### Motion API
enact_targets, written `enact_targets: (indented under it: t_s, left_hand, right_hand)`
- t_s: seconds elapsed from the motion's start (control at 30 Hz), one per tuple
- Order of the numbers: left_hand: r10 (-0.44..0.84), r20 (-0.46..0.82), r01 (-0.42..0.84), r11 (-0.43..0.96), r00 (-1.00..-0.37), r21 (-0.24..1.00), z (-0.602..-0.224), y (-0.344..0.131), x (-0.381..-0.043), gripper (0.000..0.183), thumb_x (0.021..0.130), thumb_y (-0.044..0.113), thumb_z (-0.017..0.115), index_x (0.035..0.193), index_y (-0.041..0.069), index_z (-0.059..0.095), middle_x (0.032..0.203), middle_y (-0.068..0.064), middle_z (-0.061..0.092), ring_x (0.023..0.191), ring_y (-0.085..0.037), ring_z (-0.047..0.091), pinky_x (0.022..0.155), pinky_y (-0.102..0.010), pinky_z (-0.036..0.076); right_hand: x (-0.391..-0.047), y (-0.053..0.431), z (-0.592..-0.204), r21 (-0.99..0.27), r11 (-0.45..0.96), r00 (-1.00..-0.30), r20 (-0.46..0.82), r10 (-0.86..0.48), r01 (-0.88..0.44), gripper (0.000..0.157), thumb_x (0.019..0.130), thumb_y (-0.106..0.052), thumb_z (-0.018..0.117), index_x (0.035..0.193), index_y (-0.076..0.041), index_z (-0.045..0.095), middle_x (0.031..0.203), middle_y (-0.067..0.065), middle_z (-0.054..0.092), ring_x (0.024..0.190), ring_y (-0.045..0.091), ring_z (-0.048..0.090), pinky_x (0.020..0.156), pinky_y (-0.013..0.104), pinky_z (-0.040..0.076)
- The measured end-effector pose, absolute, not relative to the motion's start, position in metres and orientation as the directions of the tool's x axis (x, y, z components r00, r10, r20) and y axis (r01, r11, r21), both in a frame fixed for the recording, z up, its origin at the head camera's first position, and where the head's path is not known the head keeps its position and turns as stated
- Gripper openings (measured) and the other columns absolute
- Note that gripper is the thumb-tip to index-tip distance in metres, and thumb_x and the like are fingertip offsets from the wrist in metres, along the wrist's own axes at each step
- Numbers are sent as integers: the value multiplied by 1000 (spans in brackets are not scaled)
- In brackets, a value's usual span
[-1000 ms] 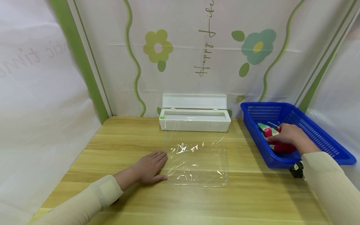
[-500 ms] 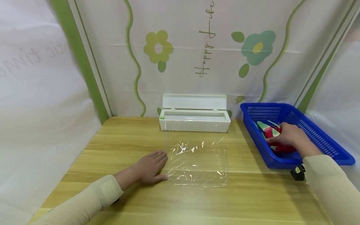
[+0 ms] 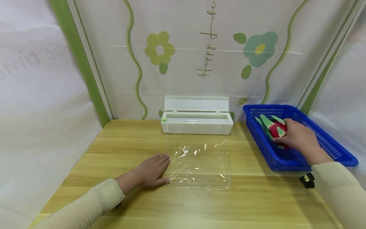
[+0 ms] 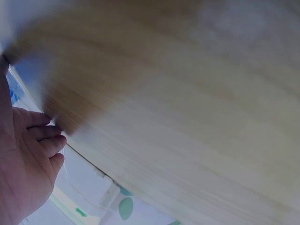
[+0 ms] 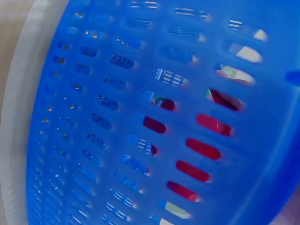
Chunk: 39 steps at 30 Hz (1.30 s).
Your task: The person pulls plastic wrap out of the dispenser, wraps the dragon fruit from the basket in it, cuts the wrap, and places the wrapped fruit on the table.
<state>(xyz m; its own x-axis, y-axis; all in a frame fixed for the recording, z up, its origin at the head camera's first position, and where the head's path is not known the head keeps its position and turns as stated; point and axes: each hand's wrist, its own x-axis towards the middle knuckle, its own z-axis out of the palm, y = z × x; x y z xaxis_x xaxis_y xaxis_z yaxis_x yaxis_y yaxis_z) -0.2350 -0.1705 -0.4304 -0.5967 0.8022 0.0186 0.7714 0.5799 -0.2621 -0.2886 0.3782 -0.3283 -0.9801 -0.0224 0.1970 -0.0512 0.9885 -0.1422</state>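
A red dragon fruit [image 3: 276,131] with long green scales is in the grip of my right hand [image 3: 303,136], raised within the blue basket [image 3: 328,140]. In the right wrist view, red and pale green show through the slots of the basket wall [image 5: 243,154]. My left hand [image 3: 152,170] lies flat on the wooden table, its fingertips and thumb tip at the left edge of a sheet of clear cling film [image 3: 200,165]. The left wrist view shows that hand [image 4: 28,164] from the palm side. The film runs out of a white dispenser box [image 3: 197,128] whose lid stands up.
The wooden table [image 3: 137,133] backs onto a white curtain [image 3: 183,57] printed with flowers and green lines. Curtain also hangs on both sides. The basket occupies the table's back right corner, and the dispenser stands at the back middle.
My right hand has lifted the dragon fruit slightly within the basket, and more of its green scales show. The left hand and the film have stayed in place.
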Motion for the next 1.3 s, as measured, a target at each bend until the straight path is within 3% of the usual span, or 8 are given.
enact_targets:
  t_s: [0.33,0.6,1.0,1.3]
  left_hand:
    - [801,17,771,581,-598,-261,-432,-171,-236,79,88,60,22,133,-3,32,137,-19,30,126,-31,25,103,-40,17]
    - [802,19,773,581,-597,-256,-430,-171,-236,79,88,60,24,133,-3,33,136,-20,31,126,-31,26,103,-40,19]
    - [804,18,773,578,-595,-262,-429,-171,-235,79,88,60,23,133,-3,33,136,-19,31,126,-30,26,103,-40,19]
    - [803,17,772,577,-595,-267,-429,-171,-235,79,87,61,22,133,-3,34,136,-19,32,126,-29,27,103,-39,19]
  right_hand:
    - [-278,366,-323,18,989,-902,409,-140,-145,92,57,-45,79,123,2,35,109,26,43,92,44,41,60,60,39]
    - [-273,357,-317,153,971,-821,519,-238,-185,100,51,-34,84,130,-1,33,120,28,39,104,47,34,74,63,34]
    - [-262,350,-306,280,940,-683,649,-335,-196,98,41,-29,87,121,0,38,114,26,41,103,45,36,68,63,37]
    - [-258,344,-297,346,913,-579,708,-405,-216,97,42,-28,88,121,-1,40,118,25,42,106,42,38,67,58,40]
